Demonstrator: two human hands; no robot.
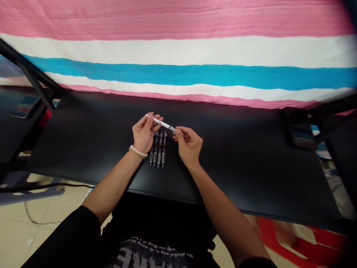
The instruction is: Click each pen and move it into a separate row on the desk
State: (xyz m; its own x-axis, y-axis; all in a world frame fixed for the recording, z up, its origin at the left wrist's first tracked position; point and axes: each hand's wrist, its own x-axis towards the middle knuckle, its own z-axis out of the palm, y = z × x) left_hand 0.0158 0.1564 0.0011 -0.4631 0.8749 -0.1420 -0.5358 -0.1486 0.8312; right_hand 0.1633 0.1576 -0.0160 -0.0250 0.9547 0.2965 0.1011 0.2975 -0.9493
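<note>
A slim white pen (165, 124) is held between my two hands above the black table, slanting down to the right. My left hand (144, 130) grips its upper left end between thumb and fingers. At the other end, the thumb and fingertips of my right hand (189, 144) pinch a greyish section and cover the very tip. Just below the white pen, several clear-barrelled pens with grey grips (159, 150) lie side by side on the table, pointing toward me. My left hand partly overlaps the leftmost of them.
The black table (237, 156) spans the view. A striped pink, white and blue cloth (178, 74) hangs along its far edge. Dark metal frames stand at both sides. A dark flat object (302, 132) sits at the right, and a red plastic stool (281, 242) is below the table.
</note>
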